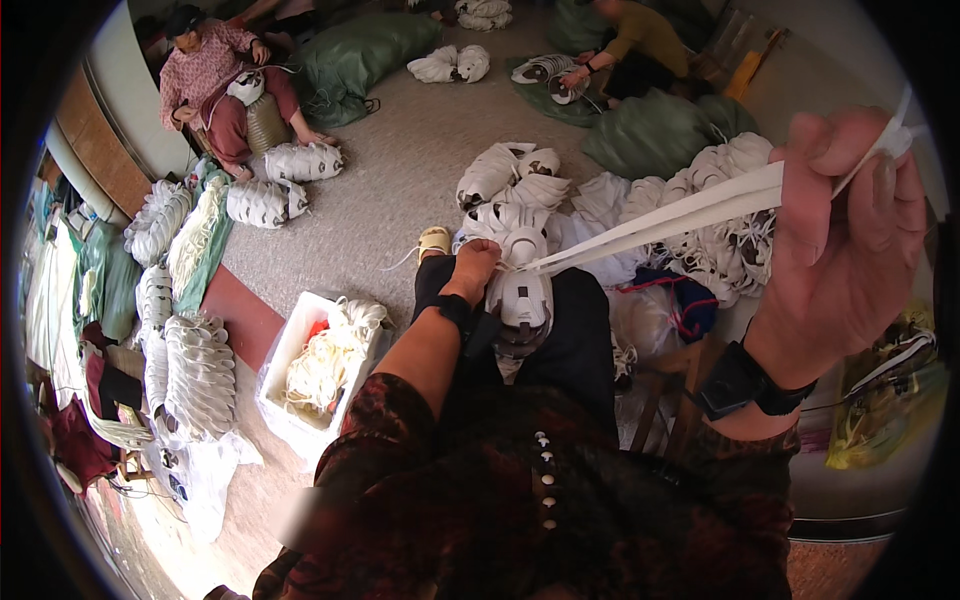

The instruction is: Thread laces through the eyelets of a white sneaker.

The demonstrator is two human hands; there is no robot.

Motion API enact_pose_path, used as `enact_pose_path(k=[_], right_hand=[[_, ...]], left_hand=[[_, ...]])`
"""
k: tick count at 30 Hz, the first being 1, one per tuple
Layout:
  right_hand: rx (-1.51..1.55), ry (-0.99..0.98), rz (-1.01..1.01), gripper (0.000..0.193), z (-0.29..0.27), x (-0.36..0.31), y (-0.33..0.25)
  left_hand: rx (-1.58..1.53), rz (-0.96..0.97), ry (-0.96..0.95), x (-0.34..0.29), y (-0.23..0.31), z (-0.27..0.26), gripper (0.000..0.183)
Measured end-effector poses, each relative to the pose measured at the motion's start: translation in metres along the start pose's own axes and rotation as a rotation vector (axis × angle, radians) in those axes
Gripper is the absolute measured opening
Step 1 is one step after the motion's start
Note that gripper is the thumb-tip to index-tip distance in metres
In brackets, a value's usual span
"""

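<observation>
Both hands grip: right hand (845,250) pulling white lace (680,215), left hand (475,268) pinning white shoe upper (520,300)

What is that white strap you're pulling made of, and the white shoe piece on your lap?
The white strap looks like flat woven fabric tape: thin, matte, pulled taut by the right hand. The shoe piece under the left hand seems smooth leather or plastic; it shines slightly.

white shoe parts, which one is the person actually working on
The one on the lap, under the left hand, with white straps pulled taut by the right hand. The others lie in floor piles.
</observation>
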State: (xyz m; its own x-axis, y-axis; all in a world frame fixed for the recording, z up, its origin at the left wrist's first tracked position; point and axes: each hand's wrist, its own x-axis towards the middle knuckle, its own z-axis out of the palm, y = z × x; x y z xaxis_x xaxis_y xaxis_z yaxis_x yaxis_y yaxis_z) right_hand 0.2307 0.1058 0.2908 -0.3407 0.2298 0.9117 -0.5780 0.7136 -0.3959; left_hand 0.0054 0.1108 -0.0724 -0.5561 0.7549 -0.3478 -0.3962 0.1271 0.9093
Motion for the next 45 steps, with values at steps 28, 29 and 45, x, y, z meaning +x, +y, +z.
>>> enact_pose_path(k=[28,29,45], right_hand=[[-0.452,-0.186,1.122,0.005,0.026,-0.288,0.295],[-0.441,-0.154,1.122,0.005,0.026,-0.289,0.297],[0.143,-0.314,1.456,0.012,0.01,-0.264,0.282]], left_hand=[[0.916,0.928,-0.629,-0.074,-0.003,0.021,0.033],[0.869,0.95,-0.62,-0.072,-0.005,0.023,0.034],[0.799,0.957,-0.631,-0.069,-0.003,0.023,0.032]])
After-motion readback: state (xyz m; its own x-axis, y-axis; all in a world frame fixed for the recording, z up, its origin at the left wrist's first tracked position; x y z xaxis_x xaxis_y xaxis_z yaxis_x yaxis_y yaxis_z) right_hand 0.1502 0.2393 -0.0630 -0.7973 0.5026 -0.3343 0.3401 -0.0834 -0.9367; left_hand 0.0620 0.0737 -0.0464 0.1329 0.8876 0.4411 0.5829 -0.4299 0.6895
